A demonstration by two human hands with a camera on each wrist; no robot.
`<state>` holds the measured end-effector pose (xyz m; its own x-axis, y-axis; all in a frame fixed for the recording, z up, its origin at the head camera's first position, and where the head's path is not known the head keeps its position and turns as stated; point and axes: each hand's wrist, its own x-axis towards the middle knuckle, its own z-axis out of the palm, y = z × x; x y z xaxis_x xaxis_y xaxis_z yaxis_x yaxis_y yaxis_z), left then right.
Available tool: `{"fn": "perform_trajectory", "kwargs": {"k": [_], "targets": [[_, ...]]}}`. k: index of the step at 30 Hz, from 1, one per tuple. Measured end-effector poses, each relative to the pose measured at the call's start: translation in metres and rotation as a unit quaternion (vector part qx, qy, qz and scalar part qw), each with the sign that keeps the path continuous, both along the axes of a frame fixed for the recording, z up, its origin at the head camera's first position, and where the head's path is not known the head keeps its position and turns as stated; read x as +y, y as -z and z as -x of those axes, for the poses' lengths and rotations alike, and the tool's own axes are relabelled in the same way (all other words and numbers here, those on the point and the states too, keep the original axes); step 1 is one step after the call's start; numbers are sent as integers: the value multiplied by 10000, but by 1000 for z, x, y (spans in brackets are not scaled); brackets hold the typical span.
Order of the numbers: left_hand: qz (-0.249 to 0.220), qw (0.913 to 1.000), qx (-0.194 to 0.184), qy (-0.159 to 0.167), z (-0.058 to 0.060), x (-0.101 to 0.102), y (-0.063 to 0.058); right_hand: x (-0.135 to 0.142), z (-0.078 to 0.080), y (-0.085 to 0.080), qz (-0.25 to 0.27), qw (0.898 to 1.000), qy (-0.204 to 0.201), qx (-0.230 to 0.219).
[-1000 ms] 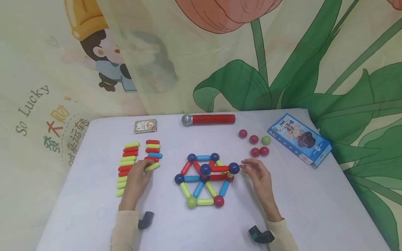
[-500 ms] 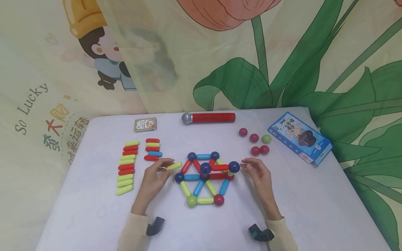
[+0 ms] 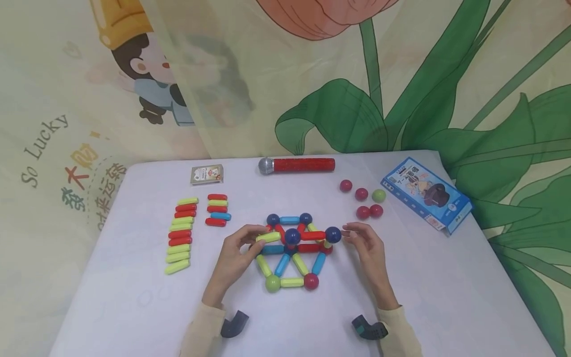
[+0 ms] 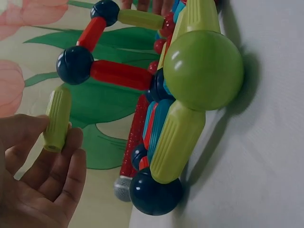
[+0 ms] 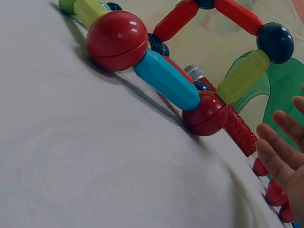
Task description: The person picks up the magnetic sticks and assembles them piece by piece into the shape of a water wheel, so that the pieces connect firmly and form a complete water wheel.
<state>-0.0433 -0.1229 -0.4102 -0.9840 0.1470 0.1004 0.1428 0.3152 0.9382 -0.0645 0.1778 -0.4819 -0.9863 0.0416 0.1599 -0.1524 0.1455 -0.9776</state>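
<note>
My left hand (image 3: pixel 235 255) pinches a yellow-green magnetic rod (image 3: pixel 268 237) between thumb and fingers. In the left wrist view, the tip of that rod (image 4: pixel 58 118) is right at a raised dark blue ball (image 4: pixel 75 65). The ball belongs to a structure of rods and balls, whose flat base lies on the table with a green ball (image 3: pixel 272 283) and a red ball (image 3: pixel 311 281) at the front. A red rod (image 3: pixel 313 235) joins the two raised blue balls. Beside the right raised ball (image 3: pixel 332 234), my right hand (image 3: pixel 367 258) is held with relaxed fingers and holds nothing.
Two columns of loose rods (image 3: pixel 180 234) lie at left. Several loose red balls (image 3: pixel 361 194) and one green ball (image 3: pixel 378 196) sit at back right, near a blue box (image 3: pixel 427 195). A red microphone (image 3: pixel 303 165) and a small card box (image 3: pixel 207 174) lie along the back.
My left hand has lifted the yellow-green rod from the end of the right-hand column and carried it rightward to the raised blue ball. My right hand has stayed nearly still.
</note>
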Motion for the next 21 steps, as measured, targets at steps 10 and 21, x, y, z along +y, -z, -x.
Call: {"fn": "perform_trajectory", "kwargs": {"k": [10,21], "targets": [[-157,9997,142,157,0,7,-2,0,-1,1,-51,9999,48,-111],[-185,9997,181,36,3,9,-3,0,-2,1,-70,9997,88,-236]]}}
